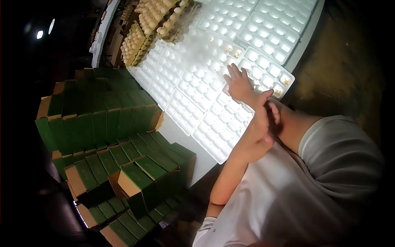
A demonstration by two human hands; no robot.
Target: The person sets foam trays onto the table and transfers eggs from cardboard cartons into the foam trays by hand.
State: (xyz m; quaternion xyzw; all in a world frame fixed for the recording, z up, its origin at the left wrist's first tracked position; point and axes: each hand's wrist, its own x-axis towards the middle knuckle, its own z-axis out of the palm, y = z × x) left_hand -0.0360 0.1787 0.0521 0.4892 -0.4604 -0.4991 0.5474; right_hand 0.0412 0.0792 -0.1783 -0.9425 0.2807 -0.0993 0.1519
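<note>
My right hand (pixel 240 85) reaches over white moulded trays (pixel 222 105), its fingers spread and flat, palm down, with nothing in it. Whether the fingertips touch the tray is hard to tell. My left hand (pixel 263 121) is beside my right forearm and seems to cross over it. Its fingers are partly curled but apart, and no object shows in them. Near my right hand lies a white tray (pixel 269 76) with square cups; a few cups at its corner hold yellowish bits (pixel 282 84).
White trays cover a brightly lit table (pixel 175 133). Stacked pulp flats of eggs (pixel 156 18) stand at the far left end. Green cardboard boxes (pixel 103 111) are piled along the left, with one open box (pixel 127 183) in front. Brown floor (pixel 335 61) shows at right.
</note>
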